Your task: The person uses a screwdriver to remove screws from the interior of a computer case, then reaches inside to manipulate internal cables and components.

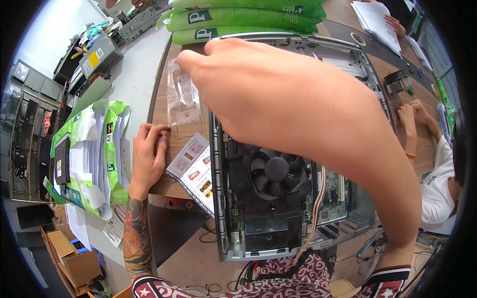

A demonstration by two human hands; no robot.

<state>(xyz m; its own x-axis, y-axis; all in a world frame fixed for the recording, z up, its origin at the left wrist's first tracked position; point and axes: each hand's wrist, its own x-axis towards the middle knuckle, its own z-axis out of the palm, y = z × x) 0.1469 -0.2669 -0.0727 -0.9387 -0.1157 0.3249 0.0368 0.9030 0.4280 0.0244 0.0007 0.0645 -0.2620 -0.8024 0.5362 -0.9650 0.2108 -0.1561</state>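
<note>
An open computer case (216, 164) lies in front of me, its black cooling fan (276, 170) and green circuit board (332, 211) showing. My right arm reaches across it, and my right hand (233, 87) hovers over the far left part of the case. Its knuckles are bent and the fingers curl out of sight beneath, so anything in them is hidden. Beside it a clear plastic tray (183, 97) lies on the wooden table. My left hand (150, 154) rests on the table's edge with loosely bent fingers, holding nothing. A spiral-bound booklet (194, 169) sits partly against the case's left side.
Green paper packs (248, 20) are stacked behind the case. On the left, an opened paper pack (92, 154) bears a black drive (62, 160). A grey power supply (101, 55) stands farther back. Another person's hands (410, 116) are at the right, near a roll of tape (357, 39).
</note>
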